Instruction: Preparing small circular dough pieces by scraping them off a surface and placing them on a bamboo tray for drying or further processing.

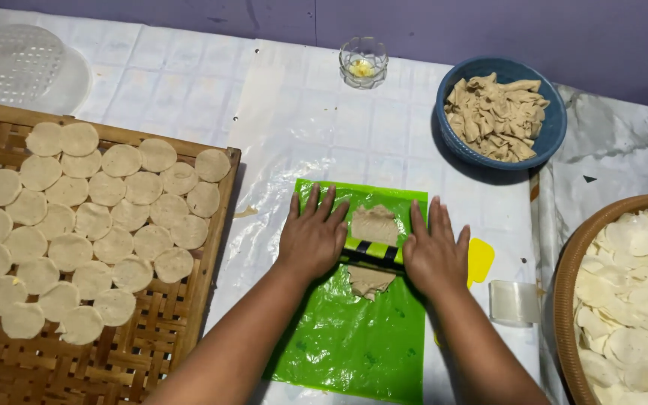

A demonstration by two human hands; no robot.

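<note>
Dough point(373, 223) under striped roller point(373, 253), between left hand point(310, 238) and right hand point(435, 255); both palms flat, fingers spread on roller ends.

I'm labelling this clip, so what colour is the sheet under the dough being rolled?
Bright green sheet, seen in the head view, with the dough on it.

You have one view only — your head camera, looking steeply down and forward, close above the green plastic sheet point(350, 337), the purple wall point(489, 30) beyond it at the frame's top.
</note>
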